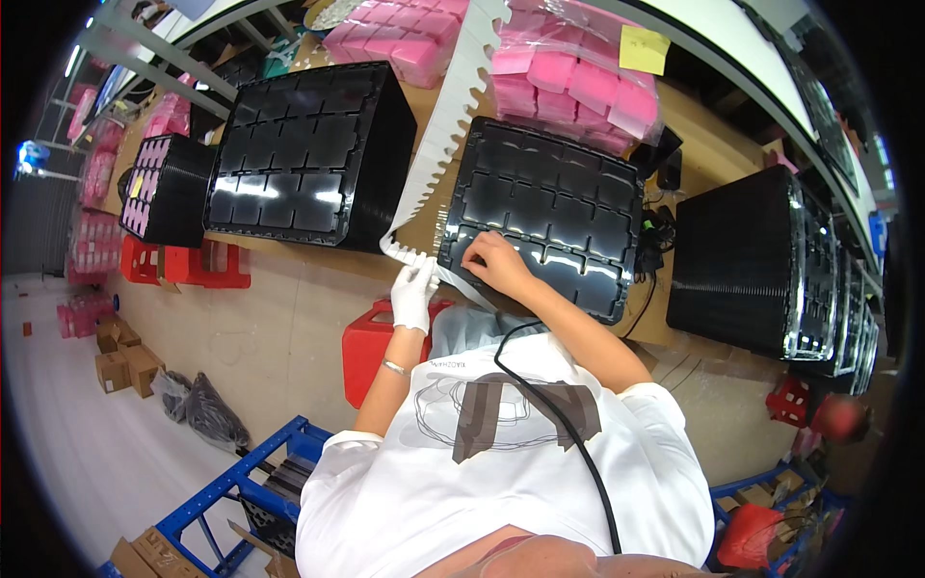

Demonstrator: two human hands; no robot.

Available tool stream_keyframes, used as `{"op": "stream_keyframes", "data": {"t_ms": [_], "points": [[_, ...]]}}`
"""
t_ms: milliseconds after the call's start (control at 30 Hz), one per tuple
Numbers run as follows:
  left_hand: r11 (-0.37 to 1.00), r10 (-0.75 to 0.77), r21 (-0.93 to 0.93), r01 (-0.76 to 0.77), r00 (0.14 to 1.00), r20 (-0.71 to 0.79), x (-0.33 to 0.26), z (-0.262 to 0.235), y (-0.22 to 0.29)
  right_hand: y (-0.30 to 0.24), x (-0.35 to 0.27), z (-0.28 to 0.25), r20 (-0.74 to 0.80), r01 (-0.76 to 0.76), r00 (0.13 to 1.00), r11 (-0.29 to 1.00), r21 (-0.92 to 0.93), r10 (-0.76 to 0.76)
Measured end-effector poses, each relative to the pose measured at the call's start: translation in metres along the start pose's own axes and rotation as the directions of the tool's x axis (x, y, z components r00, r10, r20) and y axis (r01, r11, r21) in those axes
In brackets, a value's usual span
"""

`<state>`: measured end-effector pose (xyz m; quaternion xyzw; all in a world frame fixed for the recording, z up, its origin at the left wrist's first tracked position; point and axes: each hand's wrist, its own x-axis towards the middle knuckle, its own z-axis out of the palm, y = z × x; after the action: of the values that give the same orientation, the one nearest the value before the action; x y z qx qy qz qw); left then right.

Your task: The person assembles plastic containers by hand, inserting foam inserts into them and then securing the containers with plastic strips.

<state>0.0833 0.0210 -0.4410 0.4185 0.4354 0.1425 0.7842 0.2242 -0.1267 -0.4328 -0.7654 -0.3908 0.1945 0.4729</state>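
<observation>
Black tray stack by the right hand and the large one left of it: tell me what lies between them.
In the head view, a notched white strip runs between the left stack and the right stack, with brown tabletop beside it.

The strip (443,116) is white — so is the glove (412,303). The tray (549,183) is gridded black, the stool (361,352) red.

Workshop with stacked black trays (554,188)
</observation>
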Motion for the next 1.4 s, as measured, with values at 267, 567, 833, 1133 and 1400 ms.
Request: {"op": "stream_keyframes", "data": {"t_ms": [267, 567, 833, 1133, 1400], "points": [[0.993, -0.031, 0.112, 0.027, 0.999, 0.030, -0.002, 0.005, 0.008, 0.012, 0.022, 0.007, 0.064, 0.145, 0.989, 0.950, -0.277, -0.133], [0.983, -0.020, 0.185, 0.006, 0.997, 0.072, 0.001, 0.008, 0.016, 0.009, 0.022, 0.008, 0.072, 0.097, 0.994, 0.954, -0.283, -0.080], [0.991, -0.022, 0.133, 0.008, 0.995, 0.099, 0.002, 0.005, 0.010, 0.013, 0.017, 0.002, 0.112, 0.199, 0.977, 0.966, -0.167, -0.182], [1.000, -0.025, -0.016, 0.026, 0.995, 0.099, -0.008, 0.015, 0.012, -0.006, 0.002, 0.000, 0.142, -0.276, 0.944, 0.474, 0.836, 0.298], [0.961, -0.145, -0.187, 0.205, 0.946, 0.289, -0.019, 0.041, 0.026, -0.008, -0.007, 0.003, 0.049, -0.282, 0.950, 0.783, 0.554, 0.308]]}}
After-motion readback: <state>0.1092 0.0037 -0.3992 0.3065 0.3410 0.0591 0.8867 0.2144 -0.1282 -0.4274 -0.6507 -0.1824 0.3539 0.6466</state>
